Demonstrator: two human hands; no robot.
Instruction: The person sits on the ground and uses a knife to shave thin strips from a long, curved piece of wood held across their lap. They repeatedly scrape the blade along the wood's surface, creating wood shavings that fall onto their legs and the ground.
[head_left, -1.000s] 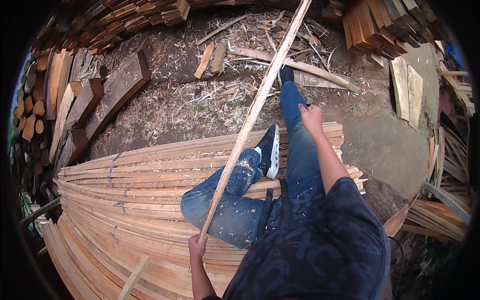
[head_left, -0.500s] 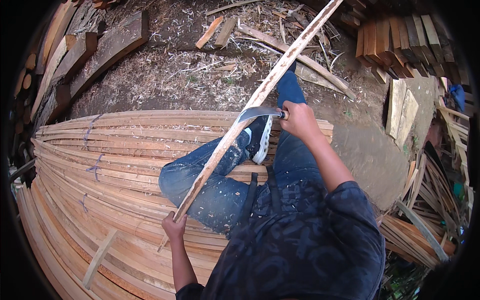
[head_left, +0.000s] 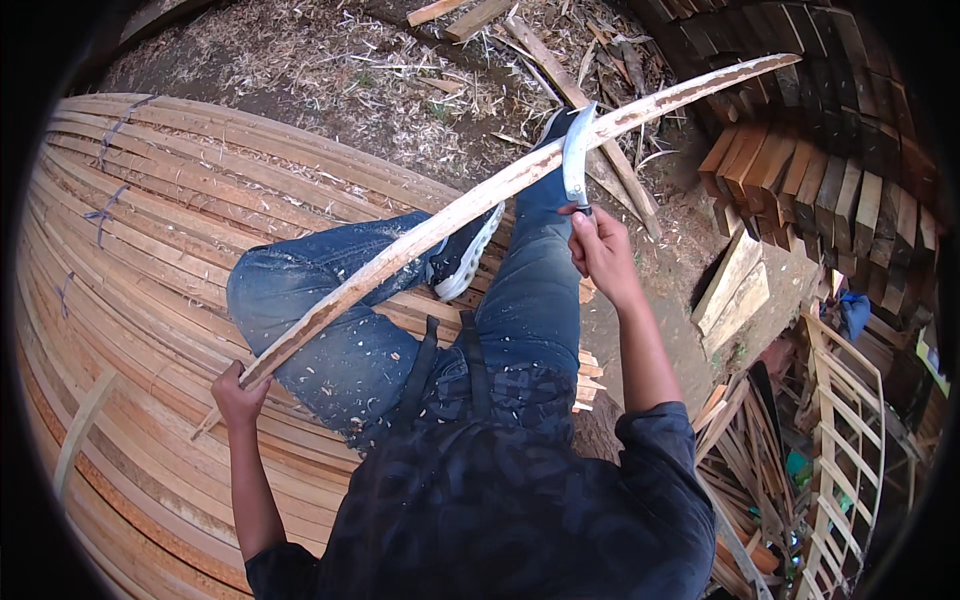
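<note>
A long pale wooden pole [head_left: 430,234], with patches of brown bark along it, slants from lower left to upper right across my bent knee. My left hand [head_left: 240,396] is closed around its lower end. In my right hand [head_left: 606,258] is the short dark handle of a sickle [head_left: 575,160]. The curved steel blade stands upright in the picture and crosses the pole near my outstretched foot. Whether its edge bites into the wood I cannot tell. Small pale chips dot my jeans.
I sit on bundled long wooden strips [head_left: 150,290] tied with cord [head_left: 105,215]. Shavings [head_left: 330,60] litter the ground ahead. Stacked boards [head_left: 800,190] stand at the right. A slatted wooden frame [head_left: 845,450] and loose sticks [head_left: 745,450] lie at the lower right.
My view has swung to the right. The sickle has gone farther up the pole, and its blade has turned from sideways to upright. My left hand keeps its grip on the lower end.
</note>
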